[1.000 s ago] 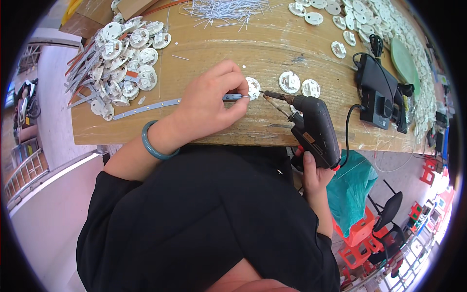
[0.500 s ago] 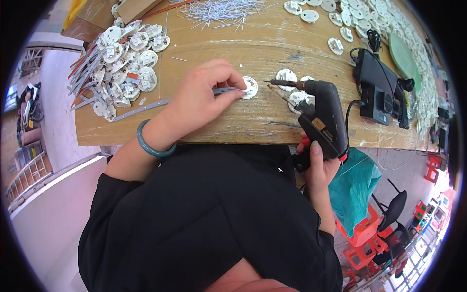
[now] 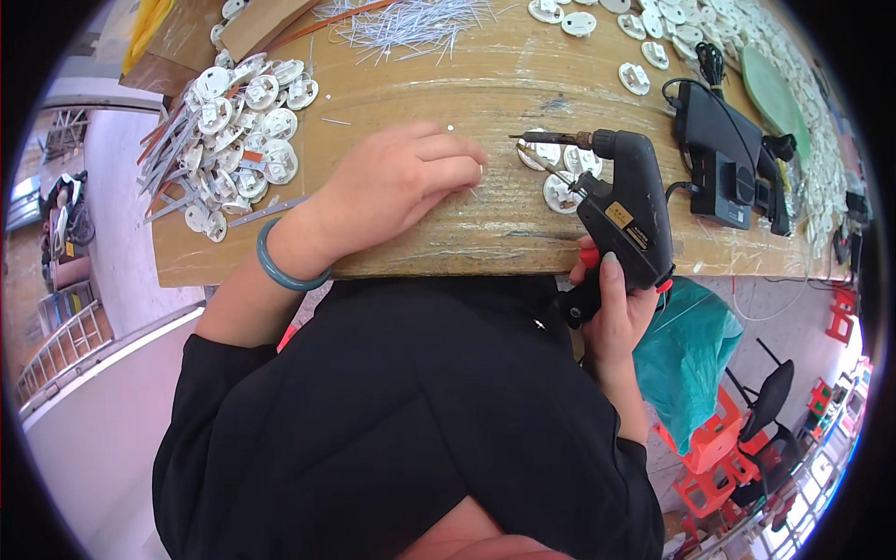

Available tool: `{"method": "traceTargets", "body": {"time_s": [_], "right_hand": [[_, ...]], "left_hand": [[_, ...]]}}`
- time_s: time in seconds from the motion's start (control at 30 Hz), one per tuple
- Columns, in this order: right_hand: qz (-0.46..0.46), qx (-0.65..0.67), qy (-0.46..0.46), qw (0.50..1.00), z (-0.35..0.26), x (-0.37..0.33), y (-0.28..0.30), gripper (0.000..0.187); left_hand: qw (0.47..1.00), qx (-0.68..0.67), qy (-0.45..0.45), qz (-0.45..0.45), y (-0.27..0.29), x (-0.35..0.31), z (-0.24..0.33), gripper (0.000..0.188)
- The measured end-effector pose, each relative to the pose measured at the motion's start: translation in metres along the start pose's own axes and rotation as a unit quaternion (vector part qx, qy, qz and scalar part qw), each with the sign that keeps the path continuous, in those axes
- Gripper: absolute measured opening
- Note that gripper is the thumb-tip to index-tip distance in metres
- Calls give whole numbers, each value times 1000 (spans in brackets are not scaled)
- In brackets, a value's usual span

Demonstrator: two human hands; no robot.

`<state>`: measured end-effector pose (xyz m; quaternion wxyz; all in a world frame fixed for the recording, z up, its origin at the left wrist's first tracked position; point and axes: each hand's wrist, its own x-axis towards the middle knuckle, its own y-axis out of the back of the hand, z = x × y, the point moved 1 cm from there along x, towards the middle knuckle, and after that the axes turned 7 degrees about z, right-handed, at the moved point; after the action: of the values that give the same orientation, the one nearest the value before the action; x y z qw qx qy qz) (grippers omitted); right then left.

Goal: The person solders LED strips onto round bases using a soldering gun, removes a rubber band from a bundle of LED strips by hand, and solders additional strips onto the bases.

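Note:
My left hand is over the wooden table, palm down, with its fingers bent together. A sliver of a white disc shows at the fingertips; the hand hides the rest of it. Beside the left wrist, part of a grey strip lies on the table. My right hand grips a black soldering gun with a red trigger, at the table's front edge. The gun's tip points left, above a few white discs with small fittings on them. The tip is apart from the left fingers.
At the left lies a heap of white discs with grey strips. Thin white wires lie at the back. A black power adapter with cable, a green plate and many more discs are at the right. A teal bag hangs below the edge.
My left hand has turned over more, and its fingers now cover the disc and strip that showed between them. The right hand keeps the soldering gun almost in place.

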<state>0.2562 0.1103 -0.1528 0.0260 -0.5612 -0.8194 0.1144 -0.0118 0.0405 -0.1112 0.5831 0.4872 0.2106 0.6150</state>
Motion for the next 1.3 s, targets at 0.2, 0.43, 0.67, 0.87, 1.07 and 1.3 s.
{"method": "traceTargets", "body": {"time_s": [0.2,0.43,0.67,0.87,1.07,1.3], "right_hand": [[16,0,12,1000,1,-1,-3,25],[8,-7,15,1000,1,-3,-3,29],[-15,44,-48,998,-8,2,-16,35],[-37,70,-41,996,-8,11,-29,33],[-31,60,-32,997,-4,9,-27,33],[-32,49,-33,998,-6,5,-25,34]], "left_hand": [[991,-70,101,52,-1,-6,-11,10],[950,-238,200,25,2,-6,-14,6],[948,-213,227,68,2,-5,-6,7],[983,-31,124,129,5,-9,7,8],[963,-93,228,105,0,-11,9,7],[952,-142,257,89,0,-9,3,6]]}}
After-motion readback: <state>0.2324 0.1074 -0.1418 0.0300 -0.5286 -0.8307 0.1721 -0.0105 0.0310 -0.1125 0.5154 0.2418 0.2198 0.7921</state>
